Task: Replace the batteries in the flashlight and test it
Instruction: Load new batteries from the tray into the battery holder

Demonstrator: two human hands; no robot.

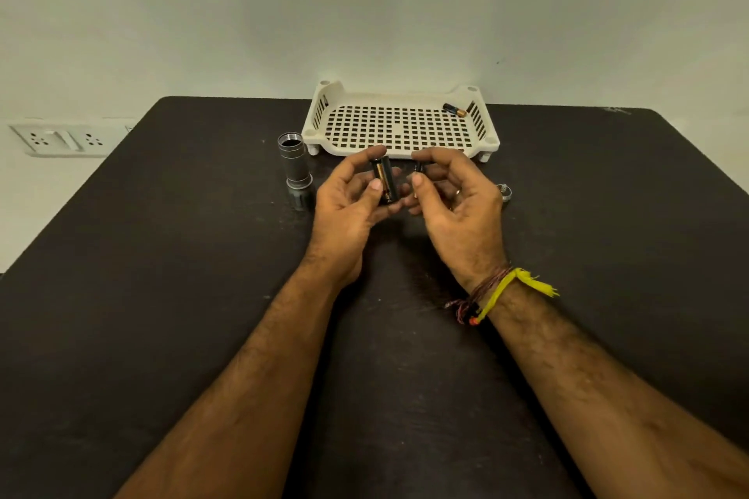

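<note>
Black battery holder [384, 183] is sitting pinched in the left hand [349, 202]; right hand [454, 194], at three o'clock, is gripping a battery [418, 167]; both probably light, slick.

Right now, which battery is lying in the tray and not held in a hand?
The battery at the white tray's far right corner. The others are held above the table in the left hand and right hand.
</note>
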